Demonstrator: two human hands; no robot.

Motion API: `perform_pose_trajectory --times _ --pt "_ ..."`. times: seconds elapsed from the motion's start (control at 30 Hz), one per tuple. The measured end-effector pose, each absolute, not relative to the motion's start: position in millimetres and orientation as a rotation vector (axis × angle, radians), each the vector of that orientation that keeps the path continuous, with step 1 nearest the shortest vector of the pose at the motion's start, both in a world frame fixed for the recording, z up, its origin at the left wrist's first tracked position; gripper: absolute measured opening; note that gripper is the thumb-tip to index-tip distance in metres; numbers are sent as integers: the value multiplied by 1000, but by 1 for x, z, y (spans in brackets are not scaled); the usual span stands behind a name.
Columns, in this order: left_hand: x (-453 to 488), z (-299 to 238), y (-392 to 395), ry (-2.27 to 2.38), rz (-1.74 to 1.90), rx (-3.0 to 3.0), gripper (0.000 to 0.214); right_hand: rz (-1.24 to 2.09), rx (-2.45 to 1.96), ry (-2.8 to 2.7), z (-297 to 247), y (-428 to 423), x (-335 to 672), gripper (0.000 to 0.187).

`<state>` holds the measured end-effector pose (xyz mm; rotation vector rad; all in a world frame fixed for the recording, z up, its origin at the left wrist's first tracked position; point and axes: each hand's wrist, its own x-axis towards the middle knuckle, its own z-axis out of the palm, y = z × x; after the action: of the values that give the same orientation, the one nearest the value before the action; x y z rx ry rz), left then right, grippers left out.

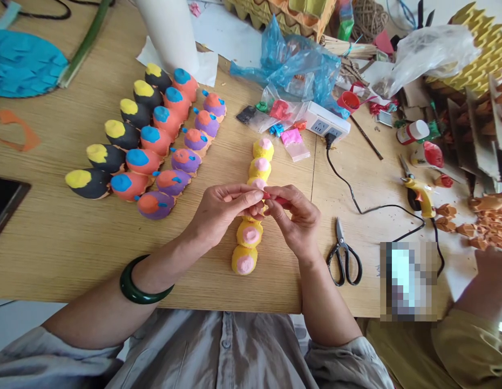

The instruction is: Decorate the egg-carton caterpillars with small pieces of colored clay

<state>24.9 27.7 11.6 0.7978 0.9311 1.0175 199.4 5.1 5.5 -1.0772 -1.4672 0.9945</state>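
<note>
In front of me, my left hand (229, 208) and my right hand (294, 215) meet over a row of yellow-painted egg-carton cups (239, 261). Pink round patches (250, 234) sit on the cups. A small bit of red modelling clay (280, 200) shows at the fingertips. My right thumb and fingers close around it, and my left thumb and forefinger pinch at its near end. The middle cups are partly hidden beneath my hands. To the left stand rows of black-and-yellow cups (122, 134), red-and-blue cups (154, 141) and purple-and-orange cups (185, 161).
Black-handled scissors (343, 259) lie right of my right hand. Beyond are a white power strip (324, 123) with a black cord, clay packets (292, 138) and a blue plastic bag (295, 65). A yellow glue gun (423, 197) and a co-worker's arm (486, 286) are at right.
</note>
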Motion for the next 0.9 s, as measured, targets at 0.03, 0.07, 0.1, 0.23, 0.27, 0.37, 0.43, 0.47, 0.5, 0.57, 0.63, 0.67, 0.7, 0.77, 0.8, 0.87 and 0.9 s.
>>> perform_pose_trajectory --times 0.03,0.07,0.1,0.23,0.27,0.37,0.43,0.47,0.5,0.57,0.63,0.67,0.7,0.77,0.8,0.87,0.9 --pt "25 12 28 932 1013 796 29 995 -1073 -1465 5 5 200 17" --pt "25 12 28 932 1010 793 30 994 -1071 -1460 5 5 200 17" --pt "25 12 28 930 1007 788 30 993 -1072 -1452 5 5 200 17" --pt "26 12 27 918 998 756 32 988 -1099 -1434 4 4 199 15" --pt "26 13 27 917 995 751 34 984 -1105 -1435 4 4 199 15" --pt "25 14 27 918 992 744 34 956 -1127 -1450 3 4 199 16" --pt "26 15 27 907 989 731 33 932 -1128 -1464 3 4 199 16" --pt "26 16 27 901 987 718 33 926 -1118 -1474 3 5 199 15" --pt "26 17 27 896 983 703 33 924 -1105 -1486 4 5 199 15" --pt "26 18 27 893 973 677 33 918 -1082 -1511 5 5 200 15" --pt "25 18 28 896 962 667 32 910 -1075 -1527 6 5 201 16" --pt "25 18 28 895 958 667 31 909 -1080 -1529 5 5 201 16" --pt "25 18 28 892 955 668 30 912 -1086 -1529 5 5 201 16" --pt "24 17 28 882 944 668 29 926 -1099 -1519 4 5 201 17" --pt "24 16 28 878 936 667 28 933 -1106 -1513 3 5 201 16" --pt "23 16 28 876 918 666 28 940 -1116 -1499 2 5 201 16" --pt "23 15 28 879 912 667 29 942 -1118 -1493 2 5 201 15"
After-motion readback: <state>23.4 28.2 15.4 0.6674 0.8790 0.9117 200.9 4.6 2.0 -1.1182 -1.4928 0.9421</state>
